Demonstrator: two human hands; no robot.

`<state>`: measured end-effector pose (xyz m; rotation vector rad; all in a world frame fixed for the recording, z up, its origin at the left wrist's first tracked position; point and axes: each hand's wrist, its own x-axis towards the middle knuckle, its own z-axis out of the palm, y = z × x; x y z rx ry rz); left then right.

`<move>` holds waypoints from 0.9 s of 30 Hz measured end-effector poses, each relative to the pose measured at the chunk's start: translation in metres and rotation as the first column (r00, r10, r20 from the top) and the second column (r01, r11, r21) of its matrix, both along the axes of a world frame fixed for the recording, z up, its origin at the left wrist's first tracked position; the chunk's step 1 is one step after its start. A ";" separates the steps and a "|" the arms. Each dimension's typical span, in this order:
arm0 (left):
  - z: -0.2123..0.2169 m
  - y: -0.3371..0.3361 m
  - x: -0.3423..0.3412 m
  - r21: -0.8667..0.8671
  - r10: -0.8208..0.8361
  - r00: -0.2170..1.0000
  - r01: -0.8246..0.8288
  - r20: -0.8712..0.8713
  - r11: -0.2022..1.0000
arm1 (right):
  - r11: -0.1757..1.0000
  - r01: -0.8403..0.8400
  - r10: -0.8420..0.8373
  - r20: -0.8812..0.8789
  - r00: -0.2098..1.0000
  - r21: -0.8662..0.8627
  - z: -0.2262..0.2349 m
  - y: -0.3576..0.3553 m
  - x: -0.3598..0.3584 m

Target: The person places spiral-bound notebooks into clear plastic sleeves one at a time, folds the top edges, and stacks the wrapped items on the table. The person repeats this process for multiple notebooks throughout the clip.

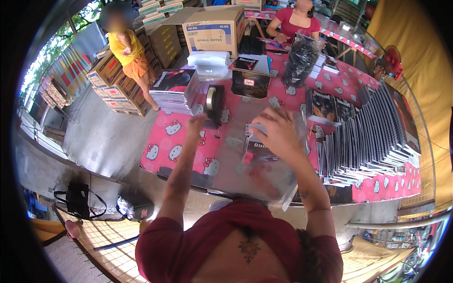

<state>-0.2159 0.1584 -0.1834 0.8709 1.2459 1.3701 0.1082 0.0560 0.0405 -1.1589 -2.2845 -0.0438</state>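
My left hand (196, 125) is closed beside the black tape dispenser (215, 104), its fingertips pinched; whatever they hold is too small to make out. A pale roll of tape sits in the dispenser. My right hand (278, 129) is over a dark-covered notebook (257, 150), thumb and fingers spread and curved. Around that notebook lies a clear plastic sheet or bag (288, 186), reaching to the table's near edge. Part of the notebook is hidden under my right hand.
Spiral notebooks (363, 137) fan out in a long row at right. Another notebook stack (174, 92) stands at left. Behind are clear plastic packs (207, 63), a cardboard box (214, 30) and a black plastic bundle (302, 59). Two people are beyond the pink table (163, 137).
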 end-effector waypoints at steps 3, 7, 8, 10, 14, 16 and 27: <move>-0.011 -0.015 -0.001 -0.022 0.132 0.973 -0.139 -0.188 0.990 | 0.999 -0.017 0.016 -0.029 0.999 -0.034 -0.004 -0.004 -0.008; 0.044 -0.005 -0.013 0.047 0.038 0.123 0.069 -0.992 0.996 | 0.998 0.061 -0.060 0.012 0.998 -0.025 -0.004 -0.011 -0.016; 0.083 -0.013 0.000 0.027 0.006 0.143 0.146 -0.990 0.989 | 0.996 0.092 -0.092 0.019 0.996 0.002 -0.002 -0.013 -0.014; 0.126 -0.026 0.020 0.164 -0.165 0.595 0.460 -0.787 0.873 | 0.992 0.126 -0.125 0.039 0.991 -0.006 0.002 -0.014 -0.020; 0.182 -0.042 0.085 0.394 -0.542 0.720 0.692 -0.433 0.605 | 0.990 0.103 -0.105 -0.020 0.994 -0.101 0.002 -0.014 -0.033; 0.198 -0.032 0.100 0.368 -0.480 0.648 0.747 -0.592 0.554 | 0.990 0.133 -0.133 -0.009 0.991 -0.047 0.002 -0.009 -0.032; 0.200 -0.029 0.105 0.444 -0.284 0.629 0.739 -0.724 0.507 | 0.997 0.036 -0.071 -0.555 0.829 -0.073 -0.018 -0.020 0.096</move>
